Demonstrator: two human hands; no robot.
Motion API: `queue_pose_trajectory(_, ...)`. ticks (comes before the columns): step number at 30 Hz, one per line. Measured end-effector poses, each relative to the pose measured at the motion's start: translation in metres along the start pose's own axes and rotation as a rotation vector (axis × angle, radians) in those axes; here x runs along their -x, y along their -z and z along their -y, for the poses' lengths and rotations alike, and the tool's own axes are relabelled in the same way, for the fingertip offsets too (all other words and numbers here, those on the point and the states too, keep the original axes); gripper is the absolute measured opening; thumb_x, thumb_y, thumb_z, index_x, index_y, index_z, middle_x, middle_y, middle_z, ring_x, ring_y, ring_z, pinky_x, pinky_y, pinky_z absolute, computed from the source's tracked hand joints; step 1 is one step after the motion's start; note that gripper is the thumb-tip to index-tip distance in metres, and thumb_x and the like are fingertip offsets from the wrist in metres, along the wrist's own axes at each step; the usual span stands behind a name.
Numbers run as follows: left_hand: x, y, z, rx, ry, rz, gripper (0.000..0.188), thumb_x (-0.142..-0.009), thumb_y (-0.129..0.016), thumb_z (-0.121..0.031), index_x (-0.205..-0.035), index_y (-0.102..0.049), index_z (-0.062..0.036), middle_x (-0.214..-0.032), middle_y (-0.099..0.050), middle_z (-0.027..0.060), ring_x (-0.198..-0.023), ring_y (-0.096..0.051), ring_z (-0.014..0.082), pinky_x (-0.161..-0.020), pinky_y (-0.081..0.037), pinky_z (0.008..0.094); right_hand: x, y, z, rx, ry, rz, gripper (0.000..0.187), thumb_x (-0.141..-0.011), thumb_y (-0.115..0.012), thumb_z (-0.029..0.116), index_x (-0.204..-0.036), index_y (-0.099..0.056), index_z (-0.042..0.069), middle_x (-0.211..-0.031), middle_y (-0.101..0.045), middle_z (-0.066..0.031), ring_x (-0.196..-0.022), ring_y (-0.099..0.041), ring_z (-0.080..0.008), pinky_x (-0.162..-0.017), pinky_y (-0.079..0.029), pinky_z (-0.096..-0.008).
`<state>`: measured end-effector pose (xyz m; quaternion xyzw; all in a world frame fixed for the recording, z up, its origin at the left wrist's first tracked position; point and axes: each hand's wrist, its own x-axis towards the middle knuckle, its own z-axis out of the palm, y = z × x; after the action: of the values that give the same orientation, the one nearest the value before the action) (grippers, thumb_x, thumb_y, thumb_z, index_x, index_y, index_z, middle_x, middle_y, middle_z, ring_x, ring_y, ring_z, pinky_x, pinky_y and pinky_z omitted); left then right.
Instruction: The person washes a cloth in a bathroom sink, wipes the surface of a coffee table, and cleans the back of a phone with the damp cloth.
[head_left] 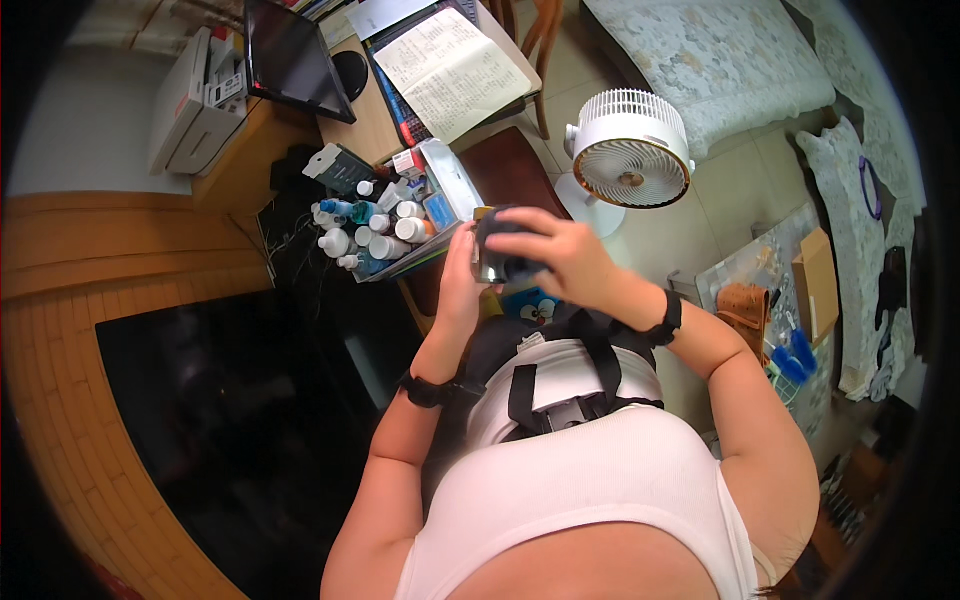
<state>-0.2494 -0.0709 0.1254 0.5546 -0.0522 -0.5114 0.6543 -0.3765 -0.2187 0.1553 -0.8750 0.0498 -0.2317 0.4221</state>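
In front of my waist both hands are closed on a dark, shiny, rounded thing (492,262), perhaps a jar or a cup. My left hand (459,285) supports its left side with the fingers upright. Across its top and right side lie the fingers of my right hand (568,258), which hide much of it. Just left of my hands stands a box packed with several bottles (411,230), mostly white and blue. A pale, open carton (449,178) rises at that box's right side.
A desk with an open notebook (455,70) and a monitor (297,62) lies ahead. The white fan (630,150) stands ahead to the right. At my left is a large black screen (240,410). A patterned table (735,265) at right carries a brown basket (742,308).
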Motion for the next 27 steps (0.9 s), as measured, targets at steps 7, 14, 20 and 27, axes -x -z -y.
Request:
queue_pose_trajectory(7,0.005,-0.011,-0.011,-0.041,0.012,-0.053,0.039,-0.103,-0.034,-0.027,-0.134,-0.043,-0.0057,-0.116,-0.058,0.0049,-0.102,-0.059,0.0152,-0.085,-0.049,0.0333,-0.003,0.001,-0.002,-0.045,0.093,-0.061,0.049,-0.060,-0.063,0.000,-0.107,-0.065,0.015,-0.121,-0.059,-0.0079,-0.082,-0.066,-0.0289,-0.065,-0.054,-0.0360)
queue_pose_trajectory(14,-0.020,0.014,-0.018,-0.038,-0.057,-0.009,0.042,-0.102,-0.041,-0.033,-0.132,-0.043,-0.0039,-0.101,-0.061,0.0090,-0.081,-0.064,0.0183,-0.063,-0.051,0.0299,0.030,0.008,-0.012,-0.170,0.094,0.216,0.051,-0.058,-0.062,-0.002,-0.105,-0.067,0.016,-0.119,-0.060,-0.0060,-0.093,-0.065,-0.0294,-0.072,-0.054,-0.0357)
queue_pose_trajectory(20,-0.054,0.068,-0.027,-0.179,-0.273,-0.206,0.044,-0.094,-0.060,-0.018,-0.130,-0.040,-0.0035,-0.113,-0.057,0.0093,-0.100,-0.060,0.0181,-0.083,-0.051,0.0350,0.045,0.052,-0.035,-0.076,-0.147,-0.048,0.052,-0.058,-0.055,-0.008,-0.105,-0.068,0.009,-0.117,-0.062,-0.0134,-0.099,-0.064,-0.0345,-0.084,-0.052,-0.0348)
queue_pose_trajectory(27,-0.112,0.105,-0.046,-1.013,-0.734,-0.549,0.049,-0.070,-0.078,-0.005,-0.113,-0.054,-0.0040,-0.104,-0.062,0.0095,-0.098,-0.061,0.0210,-0.086,-0.048,0.0319,0.058,0.049,-0.036,-0.042,-0.182,-0.004,0.053,-0.056,-0.052,-0.007,-0.104,-0.068,0.009,-0.116,-0.062,-0.0139,-0.094,-0.065,-0.0347,-0.081,-0.053,-0.0346)
